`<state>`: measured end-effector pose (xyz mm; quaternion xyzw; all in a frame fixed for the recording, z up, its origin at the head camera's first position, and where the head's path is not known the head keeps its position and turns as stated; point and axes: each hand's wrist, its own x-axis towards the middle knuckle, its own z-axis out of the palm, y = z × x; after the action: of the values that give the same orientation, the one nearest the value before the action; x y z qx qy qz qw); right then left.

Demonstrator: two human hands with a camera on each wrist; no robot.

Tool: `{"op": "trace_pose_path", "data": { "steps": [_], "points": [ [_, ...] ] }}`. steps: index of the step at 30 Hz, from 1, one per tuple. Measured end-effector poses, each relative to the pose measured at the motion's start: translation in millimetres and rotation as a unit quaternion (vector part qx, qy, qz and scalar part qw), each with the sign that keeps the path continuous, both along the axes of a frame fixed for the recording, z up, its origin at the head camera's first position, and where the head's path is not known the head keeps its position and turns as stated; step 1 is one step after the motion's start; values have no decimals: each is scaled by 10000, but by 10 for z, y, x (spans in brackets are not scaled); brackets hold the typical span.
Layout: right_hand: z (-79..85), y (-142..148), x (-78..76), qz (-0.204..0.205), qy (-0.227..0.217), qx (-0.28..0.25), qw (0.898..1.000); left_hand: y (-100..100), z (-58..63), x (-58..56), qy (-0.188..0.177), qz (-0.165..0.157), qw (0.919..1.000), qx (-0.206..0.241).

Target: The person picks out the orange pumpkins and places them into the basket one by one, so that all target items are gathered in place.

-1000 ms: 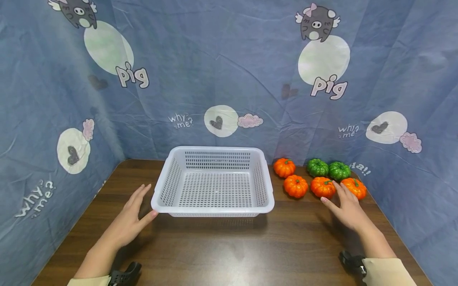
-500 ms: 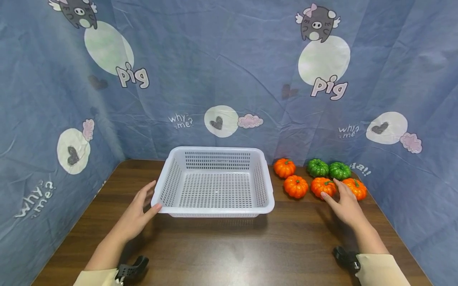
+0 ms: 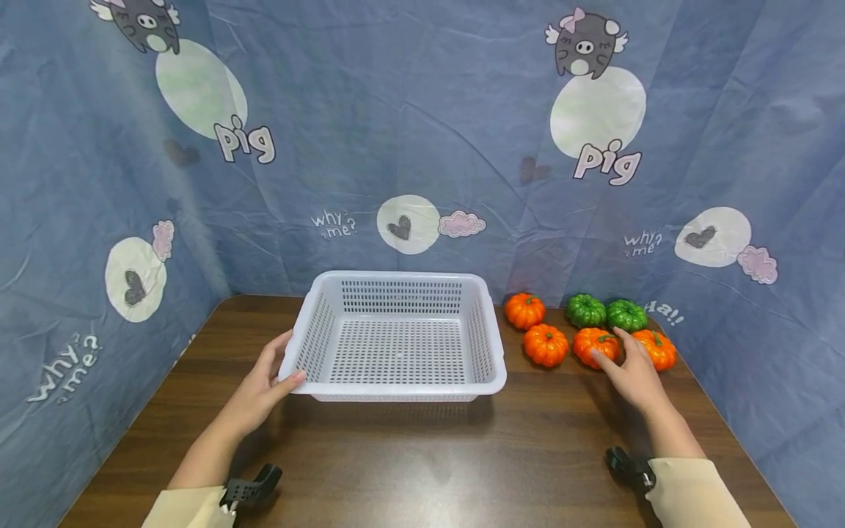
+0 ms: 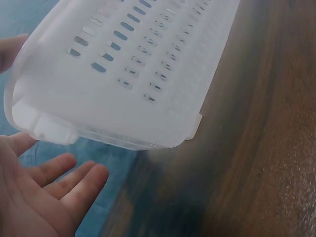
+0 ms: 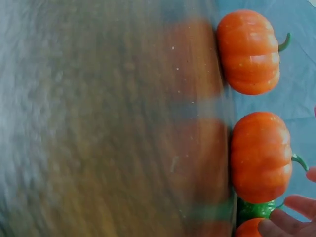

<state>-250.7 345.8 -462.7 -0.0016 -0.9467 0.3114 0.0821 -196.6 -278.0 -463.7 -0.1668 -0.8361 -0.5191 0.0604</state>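
A white perforated plastic basket (image 3: 399, 352) stands on the wooden table with nothing in it. At its near left corner is my left hand (image 3: 254, 396); the thumb overlaps the rim, while the fingers lie along the outer left side. The left wrist view has those fingers (image 4: 74, 192) spread and fairly straight below the basket's edge. My right hand (image 3: 637, 381) hovers low at an orange pumpkin (image 3: 590, 345), thumb overlapping it and fingers reaching over the gap towards another orange pumpkin (image 3: 660, 350). In the right wrist view its fingertips (image 5: 291, 224) appear at the lower right edge.
Two more orange pumpkins (image 3: 524, 311) stand close to the basket's right side. Behind the right-hand ones sit two green pumpkins (image 3: 586, 310). A blue printed cloth (image 3: 409, 132) walls off the back and both sides of the wooden table (image 3: 422, 462).
My left hand has moved right and slightly up to the basket's corner, its thumb now over the rim. The right hand has shifted slightly left, closer over the orange pumpkin.
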Motion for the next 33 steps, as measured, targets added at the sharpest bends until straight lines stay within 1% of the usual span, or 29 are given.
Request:
{"op": "trace_pose_path", "data": {
  "steps": [8,14,18,25,33],
  "points": [
    [-43,-32,-87,-100,-162,-229,9996,2,20,16,-252,-293,9976,575],
    [-64,-45,-145,-124,-290,-391,9987,6,7,14,-370,-381,9961,705],
    [-80,-38,-165,-165,-279,-507,9982,11,8,5,-400,-439,9949,811],
    [-123,-8,-204,-267,-243,-732,9967,20,10,-7,-567,-349,9941,856],
    [-156,21,-196,-314,-527,-985,9932,24,5,0,-672,-270,9938,844]
  ]
}}
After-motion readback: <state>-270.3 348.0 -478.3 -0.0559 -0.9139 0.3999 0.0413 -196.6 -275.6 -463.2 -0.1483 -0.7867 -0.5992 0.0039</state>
